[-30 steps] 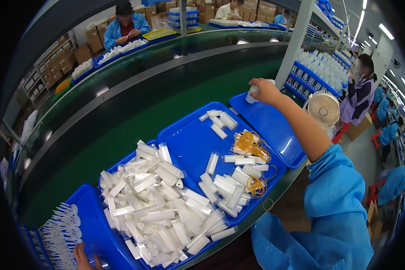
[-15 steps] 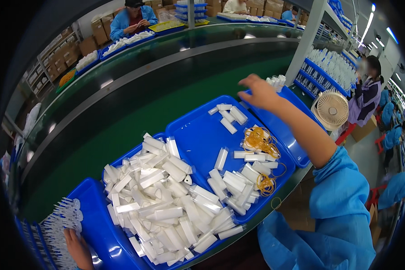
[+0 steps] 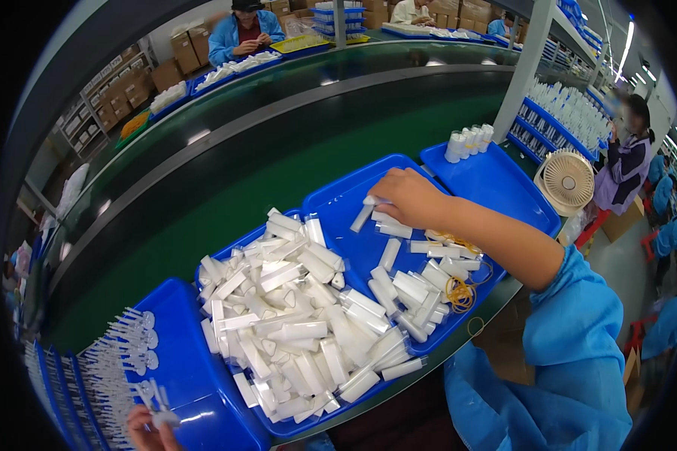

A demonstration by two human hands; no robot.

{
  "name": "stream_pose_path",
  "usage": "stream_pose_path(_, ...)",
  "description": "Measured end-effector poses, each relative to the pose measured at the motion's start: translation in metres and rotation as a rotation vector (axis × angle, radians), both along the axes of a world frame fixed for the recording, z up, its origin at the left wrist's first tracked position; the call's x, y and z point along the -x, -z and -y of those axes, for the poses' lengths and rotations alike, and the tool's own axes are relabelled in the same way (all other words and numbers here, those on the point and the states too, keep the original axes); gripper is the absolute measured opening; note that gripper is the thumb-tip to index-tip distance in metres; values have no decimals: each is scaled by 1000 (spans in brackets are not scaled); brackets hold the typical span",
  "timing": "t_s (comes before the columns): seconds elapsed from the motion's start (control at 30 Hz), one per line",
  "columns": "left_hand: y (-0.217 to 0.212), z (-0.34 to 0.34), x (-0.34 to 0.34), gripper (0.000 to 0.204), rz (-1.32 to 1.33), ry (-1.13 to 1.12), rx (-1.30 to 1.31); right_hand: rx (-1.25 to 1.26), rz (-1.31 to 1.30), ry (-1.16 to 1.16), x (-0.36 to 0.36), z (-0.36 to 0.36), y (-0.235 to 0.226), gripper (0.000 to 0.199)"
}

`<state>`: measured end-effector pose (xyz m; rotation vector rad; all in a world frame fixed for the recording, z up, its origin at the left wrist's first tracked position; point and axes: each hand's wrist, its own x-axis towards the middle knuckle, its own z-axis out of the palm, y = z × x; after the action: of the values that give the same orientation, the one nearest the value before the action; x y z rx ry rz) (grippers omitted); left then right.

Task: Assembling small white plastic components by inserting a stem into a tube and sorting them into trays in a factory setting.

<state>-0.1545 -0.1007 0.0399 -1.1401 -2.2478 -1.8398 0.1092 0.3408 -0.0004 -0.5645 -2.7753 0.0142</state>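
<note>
My left hand (image 3: 152, 431), low at the left edge, pinches a small white plastic part with thin prongs (image 3: 160, 410) over a blue tray (image 3: 192, 383). More such pronged parts (image 3: 128, 338) stand in dense rows beside it. Reaching over the middle blue tray (image 3: 331, 197), my right hand (image 3: 412, 198) has its fingertips closed on a white clear-ended sleeve (image 3: 362, 216). Other white sleeves (image 3: 421, 289) lie under and near it, with yellow rubber bands (image 3: 460, 295) among them. Part of the bands is hidden behind my right forearm.
A heap of white sleeves (image 3: 278, 323) fills the tray between my hands. Rubber-banded white bundles (image 3: 470, 143) stand on the right blue tray (image 3: 496, 184). A small fan (image 3: 567, 182) is beyond it. The green conveyor (image 3: 226, 203) runs behind the trays; people sit across it.
My right hand has moved from the right tray back to the middle one and closed on a sleeve. My left hand has lifted a pronged part away from the rows. The view has shifted slightly.
</note>
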Motion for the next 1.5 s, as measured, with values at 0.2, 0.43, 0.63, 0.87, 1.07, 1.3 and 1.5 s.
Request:
stream_pose_path(0.2,18,-31,-92,18,667,356,-344,445,-175,47,0,84,-51,22)
stream_pose_path(0.43,23,-75,-135,21,460,749,-193,1426,-468,-89,-22,166,-63,23)
stream_pose_path(0.63,18,-92,-146,15,170,794,-133,1945,-677,-69,-16,173,-41,29)
stream_pose_path(0.87,22,-96,-150,11,182,786,-170,2075,-655,-63,-17,173,-38,29)
stream_pose_path(1.07,22,-102,-150,9,182,841,-145,2091,-633,-142,-23,169,-35,26)
stream_pose_path(1.3,33,-104,-145,23,115,867,-95,989,-136,-129,-31,163,-56,17)
stream_pose_path(1.5,27,-107,-150,12,91,878,-119,1193,-153,-207,-37,158,-57,18)
